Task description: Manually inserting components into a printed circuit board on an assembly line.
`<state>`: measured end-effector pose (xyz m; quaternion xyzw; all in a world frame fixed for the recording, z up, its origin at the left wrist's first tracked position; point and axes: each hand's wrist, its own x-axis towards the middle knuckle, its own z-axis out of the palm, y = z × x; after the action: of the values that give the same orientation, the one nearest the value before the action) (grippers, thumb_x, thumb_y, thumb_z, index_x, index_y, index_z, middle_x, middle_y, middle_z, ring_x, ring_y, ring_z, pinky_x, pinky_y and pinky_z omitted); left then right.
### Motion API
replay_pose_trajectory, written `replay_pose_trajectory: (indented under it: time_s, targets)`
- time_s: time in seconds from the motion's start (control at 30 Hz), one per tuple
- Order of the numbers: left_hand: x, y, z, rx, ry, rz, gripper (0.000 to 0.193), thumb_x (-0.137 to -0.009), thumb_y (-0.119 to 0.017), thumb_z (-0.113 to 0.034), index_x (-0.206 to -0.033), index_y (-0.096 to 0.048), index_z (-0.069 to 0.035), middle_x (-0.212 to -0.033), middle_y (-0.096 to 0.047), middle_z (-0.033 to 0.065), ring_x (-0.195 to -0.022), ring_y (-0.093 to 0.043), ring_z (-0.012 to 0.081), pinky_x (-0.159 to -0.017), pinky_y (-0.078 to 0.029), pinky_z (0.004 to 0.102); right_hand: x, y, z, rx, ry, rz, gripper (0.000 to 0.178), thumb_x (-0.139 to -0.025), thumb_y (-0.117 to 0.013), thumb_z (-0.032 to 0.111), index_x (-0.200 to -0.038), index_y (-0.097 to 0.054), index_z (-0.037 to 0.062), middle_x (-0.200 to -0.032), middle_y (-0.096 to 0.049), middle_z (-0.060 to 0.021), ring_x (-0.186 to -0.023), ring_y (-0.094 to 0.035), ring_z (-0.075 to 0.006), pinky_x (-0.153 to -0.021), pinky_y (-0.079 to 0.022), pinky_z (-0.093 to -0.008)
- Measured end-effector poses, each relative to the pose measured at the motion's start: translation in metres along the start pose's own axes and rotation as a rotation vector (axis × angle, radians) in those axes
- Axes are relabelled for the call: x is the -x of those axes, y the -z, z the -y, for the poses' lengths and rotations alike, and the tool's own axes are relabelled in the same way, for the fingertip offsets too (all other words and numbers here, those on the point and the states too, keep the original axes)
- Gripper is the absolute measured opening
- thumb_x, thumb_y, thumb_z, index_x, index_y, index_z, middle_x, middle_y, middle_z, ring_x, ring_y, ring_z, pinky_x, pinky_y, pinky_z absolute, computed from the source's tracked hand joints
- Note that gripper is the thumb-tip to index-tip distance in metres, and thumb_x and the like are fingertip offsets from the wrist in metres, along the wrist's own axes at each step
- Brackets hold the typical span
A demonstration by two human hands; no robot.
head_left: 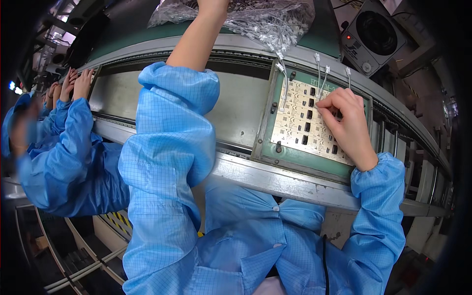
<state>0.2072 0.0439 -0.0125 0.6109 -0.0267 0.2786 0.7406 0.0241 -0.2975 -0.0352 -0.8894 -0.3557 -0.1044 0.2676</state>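
My right hand is over a panel of white circuit boards, thumb and forefinger pinched together at its upper middle. What the fingertips hold is too small to make out. Short white wires with plugs run from the panel's upper part over its far edge, two of them ending close by the pinch. Black components stand in a column on the boards. A green fixture plate carries the panel. My left arm reaches far forward; only part of my left hand shows beside a clear plastic bag of white wire leads, its fingers cut off by the upper edge.
The fixture sits between the metal rails of a conveyor, beside a bare grey plate. A boxy fan unit with a red light stands at the far right. On the left, a person in blue sleeves works along the same line.
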Motion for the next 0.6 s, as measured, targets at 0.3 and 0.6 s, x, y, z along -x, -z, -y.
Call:
replay_pose_trajectory:
  time_s: [0.3,0.6]
  targets:
    - [0.028,-0.008,-0.020,-0.040,-0.006,0.096,0.020,-0.098,-0.062,-0.015,-0.107,-0.061,0.003,-0.094,-0.072,0.0120,-0.080,-0.071,0.0173,-0.067,-0.050,0.0234,0.002,0.010,0.008,0.118,0.154,0.045,0.009,-0.083,-0.067,0.002,-0.092,-0.068,0.0038,-0.091,-0.060,-0.0053,-0.089,-0.055,-0.0227,-0.090,-0.036,-0.0357]
    - [0.079,-0.007,-0.038,-0.160,-0.369,0.165,0.019,-0.101,-0.059,-0.020,-0.108,-0.058,-0.002,-0.092,-0.072,0.0104,-0.075,-0.066,0.0129,-0.055,-0.046,0.0240,-0.030,0.037,-0.004,-0.027,0.137,0.288,0.015,-0.087,-0.060,0.008,-0.094,-0.072,0.0035,-0.091,-0.061,-0.0076,-0.094,-0.057,-0.0255,-0.088,-0.040,-0.0376]
